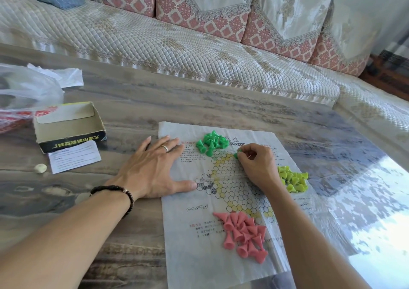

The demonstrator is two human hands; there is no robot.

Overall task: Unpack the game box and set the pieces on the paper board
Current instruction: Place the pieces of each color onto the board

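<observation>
A paper board printed with a star of circles lies flat on the table. On it are three heaps of cone pieces: dark green at the far side, yellow-green at the right, pink at the near side. My left hand presses flat on the board's left edge, fingers spread. My right hand pinches one dark green piece at the top of the star. The open, empty game box stands to the left.
A small printed leaflet lies in front of the box, with a small white lump beside it. Plastic bags sit at the far left. A quilted sofa runs behind the table.
</observation>
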